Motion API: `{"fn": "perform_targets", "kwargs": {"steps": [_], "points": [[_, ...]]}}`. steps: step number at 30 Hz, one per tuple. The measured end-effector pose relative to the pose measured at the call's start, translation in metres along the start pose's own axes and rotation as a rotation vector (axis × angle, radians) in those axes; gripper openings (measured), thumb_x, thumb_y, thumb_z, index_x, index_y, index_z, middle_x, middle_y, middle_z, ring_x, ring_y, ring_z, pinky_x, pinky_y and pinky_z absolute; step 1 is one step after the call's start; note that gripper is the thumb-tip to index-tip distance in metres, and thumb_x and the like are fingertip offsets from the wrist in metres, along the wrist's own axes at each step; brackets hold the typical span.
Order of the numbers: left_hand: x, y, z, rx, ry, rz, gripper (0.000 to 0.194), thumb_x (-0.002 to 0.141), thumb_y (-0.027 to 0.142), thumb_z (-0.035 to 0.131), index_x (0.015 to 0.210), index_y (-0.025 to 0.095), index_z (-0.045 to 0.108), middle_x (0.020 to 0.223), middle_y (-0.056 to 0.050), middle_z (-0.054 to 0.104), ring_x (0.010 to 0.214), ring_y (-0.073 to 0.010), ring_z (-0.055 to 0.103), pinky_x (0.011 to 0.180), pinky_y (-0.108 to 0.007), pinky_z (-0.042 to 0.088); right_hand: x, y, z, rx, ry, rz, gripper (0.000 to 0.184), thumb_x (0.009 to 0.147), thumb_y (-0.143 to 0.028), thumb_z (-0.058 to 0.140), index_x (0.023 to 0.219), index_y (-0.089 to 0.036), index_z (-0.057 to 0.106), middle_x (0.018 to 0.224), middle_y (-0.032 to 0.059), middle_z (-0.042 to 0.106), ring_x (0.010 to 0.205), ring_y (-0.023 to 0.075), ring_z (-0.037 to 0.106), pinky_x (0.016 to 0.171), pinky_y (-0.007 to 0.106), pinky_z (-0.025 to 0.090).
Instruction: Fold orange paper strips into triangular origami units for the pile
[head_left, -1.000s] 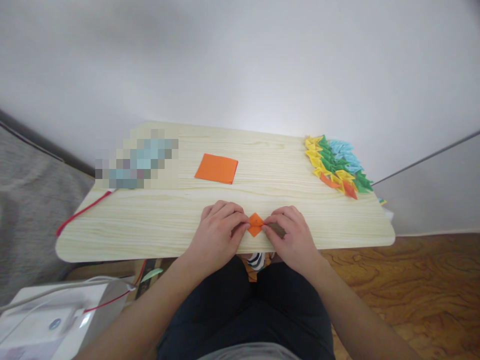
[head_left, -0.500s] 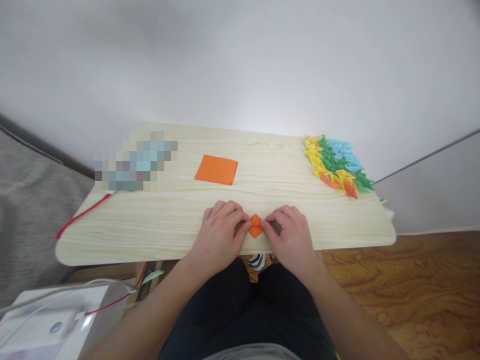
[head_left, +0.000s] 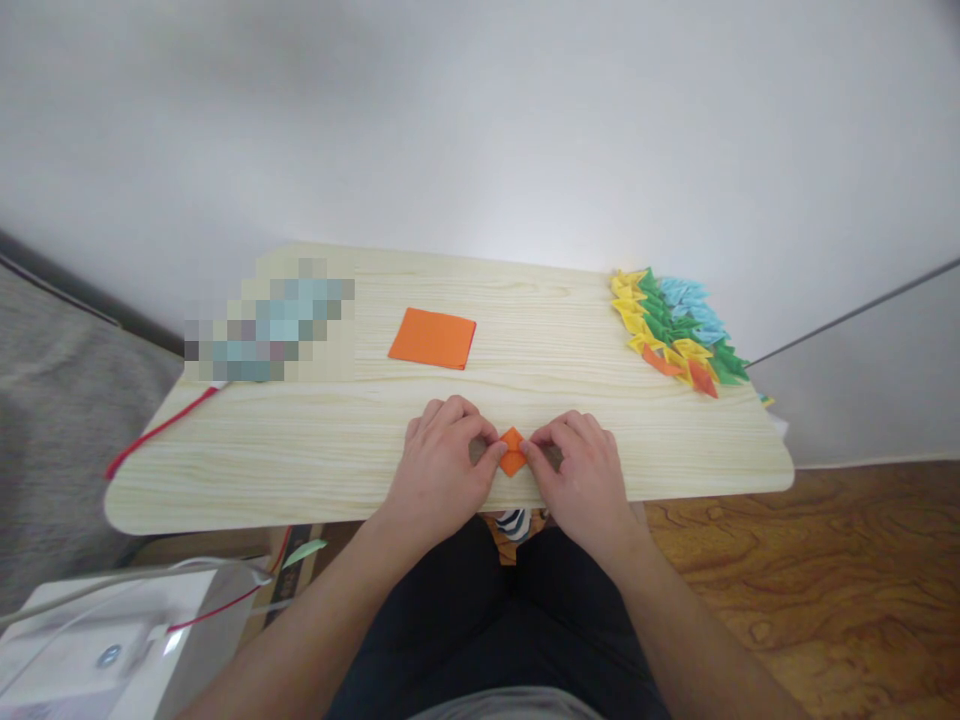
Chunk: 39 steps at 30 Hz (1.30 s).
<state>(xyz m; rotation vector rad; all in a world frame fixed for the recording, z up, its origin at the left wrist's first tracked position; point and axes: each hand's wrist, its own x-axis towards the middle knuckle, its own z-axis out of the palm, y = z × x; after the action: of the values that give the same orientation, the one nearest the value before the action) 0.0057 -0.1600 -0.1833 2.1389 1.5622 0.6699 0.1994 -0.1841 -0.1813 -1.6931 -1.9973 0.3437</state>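
A small orange piece of folded origami paper (head_left: 513,460), diamond-shaped with a crease across its middle, is held low over the table's front edge. My left hand (head_left: 446,460) pinches its left corner between thumb and forefinger. On the opposite corner, the thumb and forefinger of my right hand (head_left: 581,465) are closed in the same way. Fingertips cover both side corners. Beyond my left hand lies a stack of flat orange paper (head_left: 432,338).
Several folded paper pieces in yellow, green, blue and orange (head_left: 675,330) sit at the table's right end. A blurred-out pale blue object (head_left: 285,320) with a red cord (head_left: 161,432) lies at the left. A white box (head_left: 112,640) stands below left.
Both hands keep their pinch on the folded paper. Only a very slight shift of the view and of my left hand shows.
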Motion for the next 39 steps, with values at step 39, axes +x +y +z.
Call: {"fn": "perform_targets", "kwargs": {"steps": [39], "points": [[-0.003, -0.002, -0.01, -0.077, -0.061, 0.092, 0.008, 0.088, 0.024, 0.073, 0.093, 0.03, 0.076, 0.099, 0.001, 0.077, 0.098, -0.0245, 0.063, 0.089, -0.043, 0.043, -0.007, 0.005, -0.001, 0.196, -0.003, -0.099, 0.01, 0.092, -0.018, 0.075, 0.095, -0.028, 0.075, 0.097, 0.0025, 0.072, 0.099, 0.0249, 0.063, 0.089, 0.043, 0.045]]}}
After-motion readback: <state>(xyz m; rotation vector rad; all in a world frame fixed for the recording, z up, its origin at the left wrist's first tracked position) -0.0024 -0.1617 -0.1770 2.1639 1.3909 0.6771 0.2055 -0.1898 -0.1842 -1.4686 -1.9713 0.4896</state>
